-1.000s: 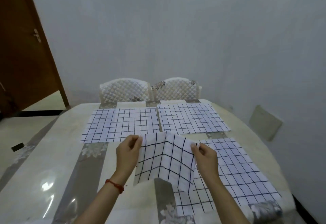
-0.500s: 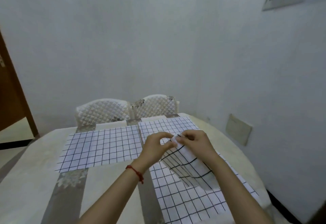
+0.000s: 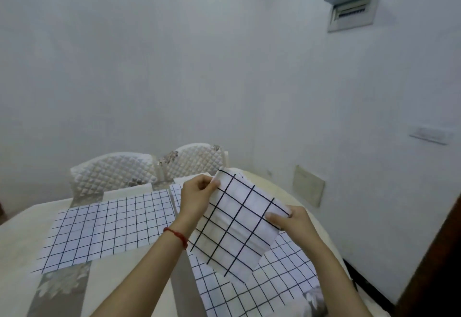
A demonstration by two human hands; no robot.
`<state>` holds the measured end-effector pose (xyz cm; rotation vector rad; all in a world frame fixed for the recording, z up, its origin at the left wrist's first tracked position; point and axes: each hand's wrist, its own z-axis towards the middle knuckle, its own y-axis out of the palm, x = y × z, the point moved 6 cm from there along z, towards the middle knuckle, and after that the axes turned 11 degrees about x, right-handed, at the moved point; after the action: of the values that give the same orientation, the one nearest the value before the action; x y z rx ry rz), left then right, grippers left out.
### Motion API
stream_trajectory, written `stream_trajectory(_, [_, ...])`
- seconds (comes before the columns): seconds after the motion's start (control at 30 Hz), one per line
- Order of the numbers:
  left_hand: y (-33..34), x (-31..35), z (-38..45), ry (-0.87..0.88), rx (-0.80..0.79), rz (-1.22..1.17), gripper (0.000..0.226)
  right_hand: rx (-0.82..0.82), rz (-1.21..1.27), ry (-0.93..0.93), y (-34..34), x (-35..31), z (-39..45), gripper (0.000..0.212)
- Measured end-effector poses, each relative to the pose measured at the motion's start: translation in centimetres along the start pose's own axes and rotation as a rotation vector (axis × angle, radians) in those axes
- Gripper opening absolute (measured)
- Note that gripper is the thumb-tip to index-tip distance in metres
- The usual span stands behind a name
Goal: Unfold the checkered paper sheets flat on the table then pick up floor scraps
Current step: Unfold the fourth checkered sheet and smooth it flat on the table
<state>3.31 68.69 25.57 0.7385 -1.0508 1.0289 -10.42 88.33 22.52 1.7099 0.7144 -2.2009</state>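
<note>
I hold a white checkered paper sheet (image 3: 237, 224) in the air above the table, partly spread and still creased. My left hand (image 3: 197, 195), with a red string on its wrist, pinches the sheet's far left corner. My right hand (image 3: 290, 222) grips its right edge. Another checkered sheet (image 3: 107, 227) lies flat on the table (image 3: 15, 242) at the left. A second flat sheet (image 3: 262, 289) lies under the held one at the near right. A third flat sheet is mostly hidden behind my left hand.
Two white quilted chairs (image 3: 114, 174) stand at the table's far side against the wall. A dark wooden door edge (image 3: 439, 254) rises at the right. A wall box (image 3: 351, 8) hangs high on the right wall. No floor scraps are in view.
My hands have spread apart, opening the held sheet wider. The view has tilted up and to the right.
</note>
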Motion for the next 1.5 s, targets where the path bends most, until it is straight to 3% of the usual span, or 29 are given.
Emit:
stream_trajectory(0.17, [0.1,-0.4,-0.3,-0.055,0.025,-0.075,0.024,0.093,0.089,0.039,-0.8,-0.2,0.4,0.026])
stream_trajectory(0.27, [-0.1,-0.5,-0.5,-0.079,0.034,-0.110,0.019,0.121,0.148,0.025,-1.2,-0.7,0.5,0.018])
stream_trajectory(0.43, [-0.5,-0.7,-0.5,-0.105,0.023,-0.134,0.020,0.195,0.184,-0.042,-2.2,-1.5,0.9,0.026])
stream_trajectory(0.63, [-1.2,-1.0,-0.3,-0.124,0.065,-0.132,0.019,0.166,0.223,-0.025,-1.6,-2.3,1.3,0.019])
stream_trajectory(0.73, [-1.2,-0.9,-1.0,-0.147,0.107,-0.098,0.001,0.186,0.237,-0.018,-0.9,-2.8,1.4,0.021])
stream_trajectory(0.8, [-1.1,-1.1,-1.7,-0.124,0.134,0.075,0.038,0.212,0.232,-0.023,-0.4,-2.9,1.3,0.021])
stream_trajectory(0.87, [-1.0,-0.6,-2.8,-0.063,0.185,0.173,0.056,0.246,0.232,-0.033,0.1,-2.9,1.2,0.024])
stream_trajectory(1.0, [1.1,1.0,-5.3,0.057,0.071,0.143,0.021,0.268,0.234,-0.044,1.2,-2.9,0.7,0.032])
stream_trajectory(1.17, [4.4,1.3,-7.4,-0.082,-0.192,0.000,0.007,0.175,0.273,-0.024,3.4,-3.1,-0.2,0.038])
stream_trajectory(1.37, [3.6,1.2,-6.8,-0.161,-0.126,-0.143,0.011,0.061,0.329,-0.031,3.8,-3.6,-0.9,0.020])
stream_trajectory(1.5, [2.2,0.9,-5.8,-0.210,-0.079,-0.174,0.020,0.169,0.343,-0.022,2.7,-3.3,-0.5,0.020])
